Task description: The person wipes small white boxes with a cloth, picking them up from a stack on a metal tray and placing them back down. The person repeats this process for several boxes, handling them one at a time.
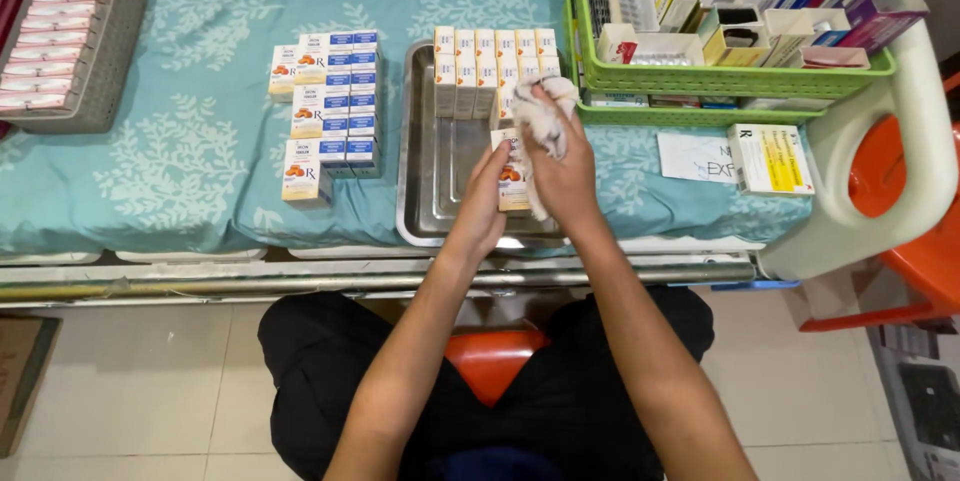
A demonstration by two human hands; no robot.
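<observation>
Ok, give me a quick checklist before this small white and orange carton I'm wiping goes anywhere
1. Left hand grips the small white and orange carton: ok.
2. Right hand holds the crumpled white cloth against the carton: ok.
3. Carton fully wiped: cannot tell, cloth hides part of it.
4. Bare room in the shallow steel tray below the row of cartons: ok.
5. Row in the tray standing tidy: ok.
6. Stacked blue and white cartons on the teal patterned cloth lie apart from the tray: ok.

Pharmacy stockroom: stacked medicine boxes (325,101), green baskets (720,76) of blister packs.
</observation>
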